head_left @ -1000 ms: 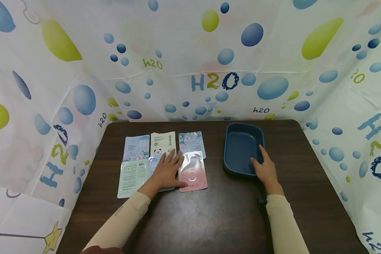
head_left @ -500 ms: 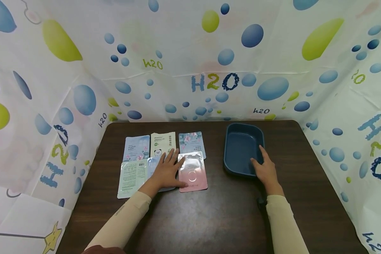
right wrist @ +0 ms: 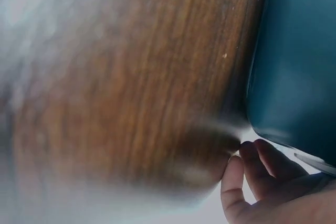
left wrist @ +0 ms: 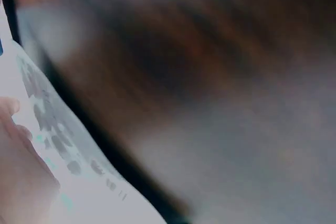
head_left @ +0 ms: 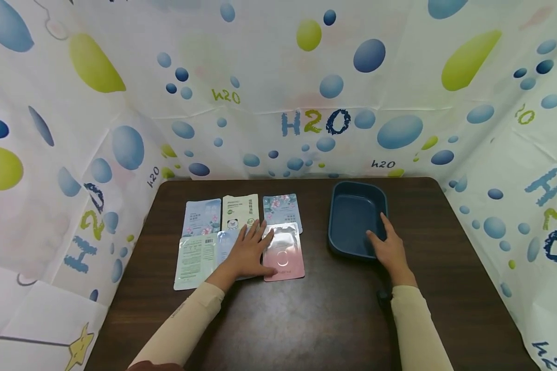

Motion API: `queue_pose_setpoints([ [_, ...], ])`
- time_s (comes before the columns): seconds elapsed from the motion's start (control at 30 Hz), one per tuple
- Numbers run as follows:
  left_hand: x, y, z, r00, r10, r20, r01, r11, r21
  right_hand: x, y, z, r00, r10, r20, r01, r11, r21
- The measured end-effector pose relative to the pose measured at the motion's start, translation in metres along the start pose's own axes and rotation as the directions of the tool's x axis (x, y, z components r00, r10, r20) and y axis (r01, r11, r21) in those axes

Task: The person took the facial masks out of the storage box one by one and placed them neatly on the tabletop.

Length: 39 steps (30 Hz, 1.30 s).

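Note:
My left hand (head_left: 247, 256) lies with spread fingers over a light blue sachet (head_left: 225, 245), covering much of it. Its thumb reaches onto the lower edge of a pink and silver sachet (head_left: 284, 257). Behind the fingertips is a cream sachet (head_left: 239, 208) with a panda print. At the right, my right hand (head_left: 391, 255) holds the near right corner of a dark blue rectangular tray (head_left: 353, 226), thumb at the near rim and fingers along the right side. The right wrist view shows bent fingers (right wrist: 257, 169) close by the tray's rounded corner.
A pale green sachet (head_left: 195, 263) lies left of my left hand. Two blue floral sachets, one at the back left (head_left: 202, 216) and one at the back right (head_left: 282, 208), complete the rows. The dark wooden table (head_left: 315, 319) is walled by a patterned sheet (head_left: 269, 67).
The head view has shifted slightly. Both hands, the sachets and the tray keep their places.

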<state>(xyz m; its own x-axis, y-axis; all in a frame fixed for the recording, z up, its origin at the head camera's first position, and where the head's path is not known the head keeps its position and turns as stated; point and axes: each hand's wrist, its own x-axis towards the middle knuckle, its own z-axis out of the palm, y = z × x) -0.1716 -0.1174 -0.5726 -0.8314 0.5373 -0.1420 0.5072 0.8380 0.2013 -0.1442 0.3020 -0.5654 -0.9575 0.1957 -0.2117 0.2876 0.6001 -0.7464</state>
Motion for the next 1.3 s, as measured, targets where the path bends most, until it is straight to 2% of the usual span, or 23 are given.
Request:
queue_pose_setpoints([
  [0.07, 0.000, 0.003, -0.003, 1.000, 0.003, -0.014, -0.003, 1.000, -0.012, 0.000, 0.000, -0.001, 1.000, -0.004, -0.003, 0.004, 1.000, 0.002],
  [0.17, 0.001, 0.007, -0.009, 0.997, 0.005, -0.081, -0.009, 0.998, -0.054, 0.000, 0.001, -0.003, 1.000, -0.010, 0.001, 0.010, 1.000, 0.008],
  [0.33, 0.003, 0.015, -0.024, 0.987, -0.017, -0.162, 0.005, 0.997, -0.076, -0.001, 0.002, -0.005, 1.000, -0.023, 0.012, 0.022, 0.999, 0.023],
  [0.57, 0.003, 0.022, -0.039, 0.978, -0.056, -0.202, 0.037, 0.995, -0.097, 0.000, 0.000, -0.008, 0.995, -0.097, -0.039, 0.098, 0.995, 0.008],
  [0.8, 0.002, 0.023, -0.042, 0.974, -0.084, -0.208, 0.064, 0.993, -0.103, -0.002, -0.005, -0.012, 0.982, -0.159, -0.097, 0.150, 0.984, -0.095],
  [0.9, 0.002, 0.024, -0.044, 0.968, -0.079, -0.238, 0.056, 0.993, -0.105, -0.004, -0.007, -0.012, 0.978, -0.172, -0.122, 0.156, 0.979, -0.132],
  [1.03, 0.003, 0.025, -0.050, 0.961, -0.089, -0.263, 0.060, 0.991, -0.116, -0.007, -0.012, -0.014, 0.967, -0.203, -0.154, 0.177, 0.970, -0.170],
  [1.3, 0.004, 0.029, -0.067, 0.958, -0.135, -0.255, 0.094, 0.982, -0.167, -0.014, -0.030, -0.019, 0.938, -0.287, -0.197, 0.250, 0.949, -0.189],
])
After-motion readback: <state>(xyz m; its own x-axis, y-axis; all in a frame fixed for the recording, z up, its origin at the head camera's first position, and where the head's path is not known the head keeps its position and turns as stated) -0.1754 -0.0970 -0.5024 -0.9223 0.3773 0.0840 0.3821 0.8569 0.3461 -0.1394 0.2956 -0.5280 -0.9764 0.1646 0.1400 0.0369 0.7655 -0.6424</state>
